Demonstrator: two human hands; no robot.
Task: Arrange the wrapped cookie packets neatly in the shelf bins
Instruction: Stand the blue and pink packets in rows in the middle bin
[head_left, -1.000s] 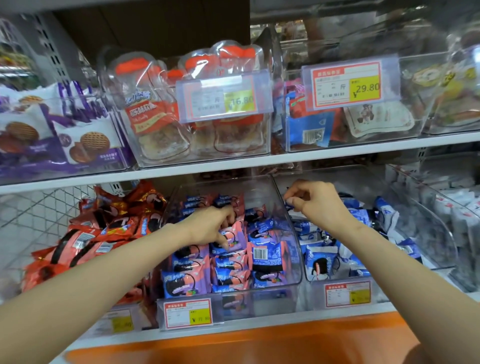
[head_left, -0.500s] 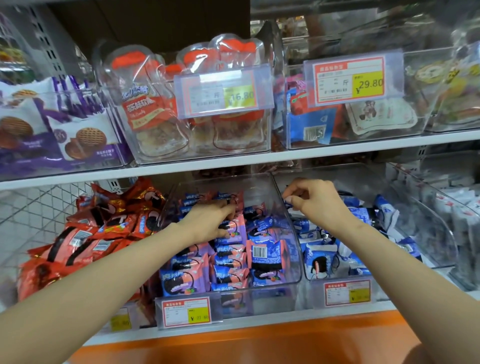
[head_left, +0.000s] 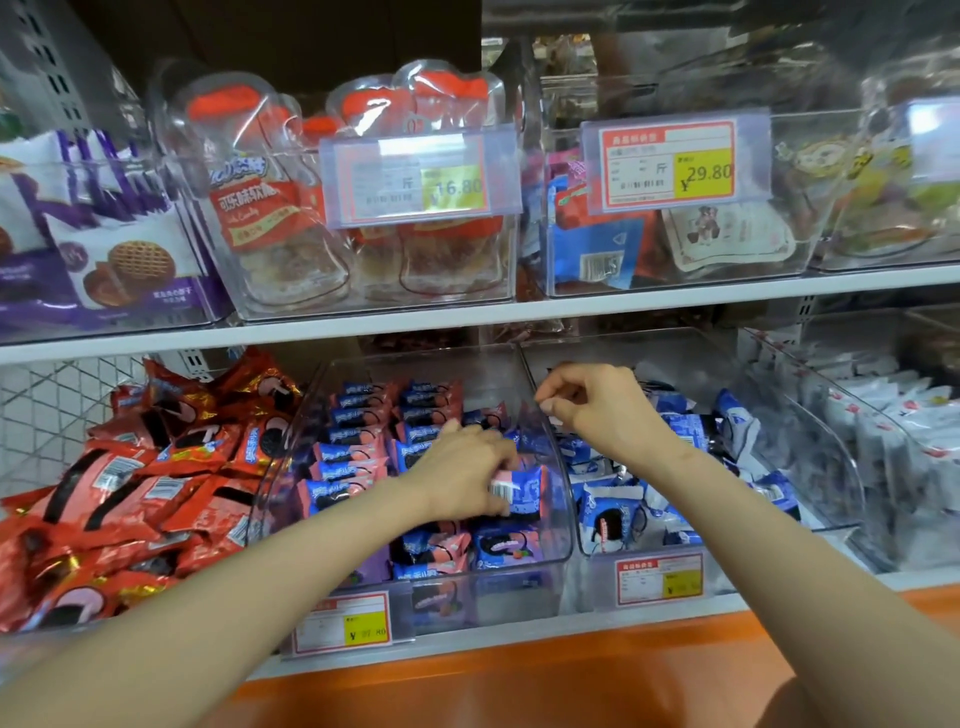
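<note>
On the lower shelf a clear middle bin (head_left: 511, 595) holds rows of pink-and-blue wrapped cookie packets (head_left: 358, 415). My left hand (head_left: 462, 467) reaches into this bin and grips one pink-and-blue packet (head_left: 524, 491), barcode side up, near the bin's right wall. My right hand (head_left: 597, 410) hovers at the wall between the middle bin and the right bin (head_left: 836, 467), fingers curled, thumb and forefinger pinched at the wall's top edge. The right bin holds blue-and-white packets (head_left: 608, 519) lying loosely.
Red cookie packets (head_left: 156, 478) are heaped left of the middle bin. A further clear bin of white packets (head_left: 904, 447) stands at the far right. The upper shelf (head_left: 519, 312) carries bins of candy and biscuits with price tags (head_left: 670, 163). An orange ledge (head_left: 519, 670) runs below.
My left hand has moved right and toward the front inside the middle bin and now grips a packet by the right wall. My right hand has stayed at the divider wall.
</note>
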